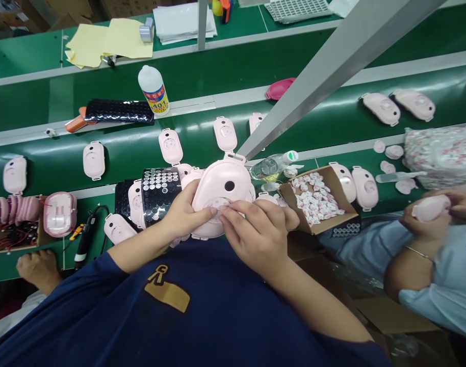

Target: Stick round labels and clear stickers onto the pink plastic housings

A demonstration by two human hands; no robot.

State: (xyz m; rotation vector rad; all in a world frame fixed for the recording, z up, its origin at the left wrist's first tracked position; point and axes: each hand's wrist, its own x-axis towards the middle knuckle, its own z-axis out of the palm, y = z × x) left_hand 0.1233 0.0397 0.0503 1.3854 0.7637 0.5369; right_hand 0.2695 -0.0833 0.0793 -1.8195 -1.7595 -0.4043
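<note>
In front of my chest I hold a pale pink plastic case cover [223, 178] with a black dot and a recessed oval. My left hand [183, 211] wraps its left side, thumb on the face near the recess. My right hand [261, 232] has its fingertips pinched at the recess edge; whatever lies between them is too small to make out. Just behind the left hand stands a black sheet of round stickers [162, 191]. To the right of my right hand, a cardboard box [313, 232] holds many small printed pieces [317, 199].
A green conveyor [133, 153] carries spaced pink covers. A white glue bottle [153, 90] stands behind it, and a clear bottle [269, 165] lies nearby. A slanted metal post [313, 71] crosses overhead. Co-workers' hands show at left [40, 267] and right [428, 219].
</note>
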